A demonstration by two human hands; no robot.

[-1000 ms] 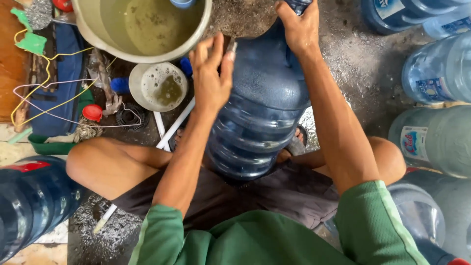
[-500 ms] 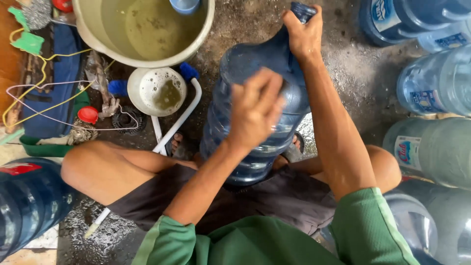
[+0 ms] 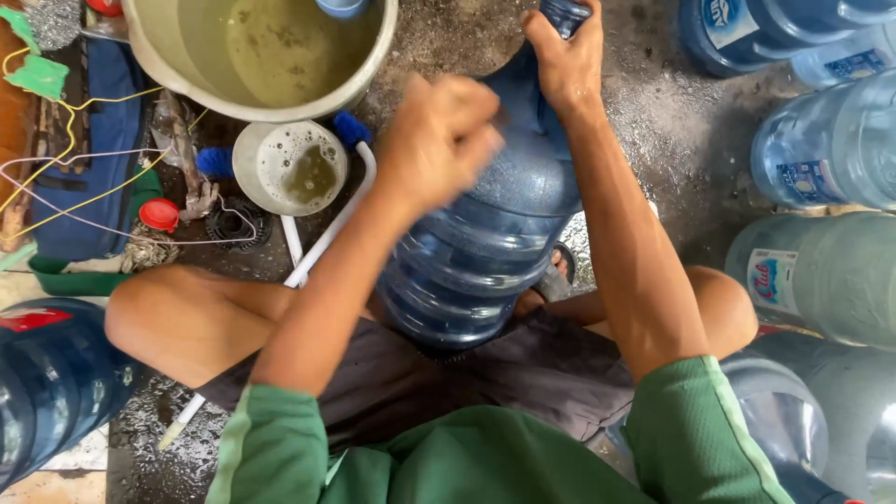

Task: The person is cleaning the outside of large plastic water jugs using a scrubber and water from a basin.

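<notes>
A large blue water jug (image 3: 485, 243) lies tilted between my knees, its neck pointing away from me. My right hand (image 3: 565, 61) grips the jug's neck at the top. My left hand (image 3: 439, 140) is raised above the jug's shoulder, blurred, fingers curled into a loose fist with nothing visible in it. It does not touch the jug.
A grey basin (image 3: 261, 56) of murky water stands ahead, a small white bowl (image 3: 291, 168) of soapy water beside it. A white-handled blue brush (image 3: 327, 224) lies on the wet concrete. More jugs stand at the right (image 3: 821, 140) and lower left (image 3: 47, 383). Cords and a red cap (image 3: 161, 215) lie left.
My left hand lifted off the jug's side, closed into a fist and rose toward me. My right hand stayed on the neck; the jug shifted slightly.
</notes>
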